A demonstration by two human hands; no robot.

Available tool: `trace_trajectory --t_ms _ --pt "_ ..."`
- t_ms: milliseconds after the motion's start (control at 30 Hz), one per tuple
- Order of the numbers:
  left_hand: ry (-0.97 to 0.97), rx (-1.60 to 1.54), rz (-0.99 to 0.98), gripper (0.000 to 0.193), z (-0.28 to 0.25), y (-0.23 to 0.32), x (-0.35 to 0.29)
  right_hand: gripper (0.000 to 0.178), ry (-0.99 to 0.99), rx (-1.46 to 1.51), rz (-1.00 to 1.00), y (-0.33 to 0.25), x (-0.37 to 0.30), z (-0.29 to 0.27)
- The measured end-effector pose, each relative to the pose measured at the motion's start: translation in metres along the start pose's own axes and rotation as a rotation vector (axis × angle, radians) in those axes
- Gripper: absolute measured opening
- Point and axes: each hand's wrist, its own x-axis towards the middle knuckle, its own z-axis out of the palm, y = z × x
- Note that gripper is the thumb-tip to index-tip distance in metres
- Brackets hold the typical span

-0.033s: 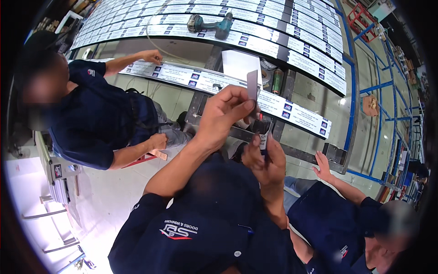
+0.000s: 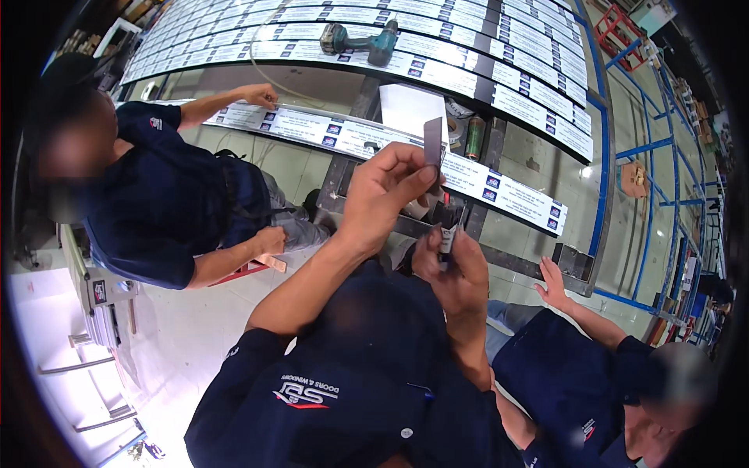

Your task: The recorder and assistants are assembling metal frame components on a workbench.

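Observation:
Pinched upright between the thumb and fingers of my left hand [image 2: 388, 187] is a flat grey strip [image 2: 432, 143]. Just below and to the right, my right hand [image 2: 456, 269] grips a small dark tube [image 2: 447, 234] with a white label. Something red shows near the top of this tube, close to the lower end of the strip, but I cannot tell whether they touch. A thin pointed piece sticks up beside the tube. Beyond both hands lies a long profile [image 2: 515, 199] covered in white printed film.
Many film-covered profiles [image 2: 499, 74] fill the far table, with a teal cordless drill [image 2: 381, 45] on them. A green can [image 2: 474, 139] and a white sheet [image 2: 406, 109] sit nearer. Co-workers flank me: one hand [image 2: 259, 96] touches the profile at left, another [image 2: 552, 282] rests at right.
The tube in my right hand has tilted and shifted slightly left and down. The strip in my left hand has turned a little and moved slightly right.

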Motion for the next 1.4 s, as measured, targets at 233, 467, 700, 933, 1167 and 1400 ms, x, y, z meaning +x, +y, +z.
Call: trace_trajectory --t_ms 233,467,700,933,1167,1400 --pt "0.158 0.236 0.215 0.019 0.007 -0.035 0.009 0.036 0.156 -0.499 -0.249 -0.001 0.002 -0.018" --pt "0.178 0.434 0.198 0.020 0.004 -0.020 -0.003 0.032 0.261 -1.082 -0.578 -0.002 0.009 -0.017" --pt "0.191 0.532 0.134 0.021 -0.012 -0.033 -0.025 0.031 0.363 -1.097 -0.436 -0.009 0.004 -0.016" --pt "0.225 0.500 0.084 0.020 -0.021 -0.043 -0.030 0.035 0.353 -1.013 -0.531 -0.012 0.004 -0.004" --pt "0.182 0.582 0.125 0.018 -0.016 -0.053 -0.029 0.036 0.492 -1.017 -0.636 -0.008 0.008 -0.037" --pt "-0.063 1.081 -0.173 0.012 -0.094 -0.145 -0.022 0.031 0.608 -0.789 -0.144 0.023 -0.003 -0.199"
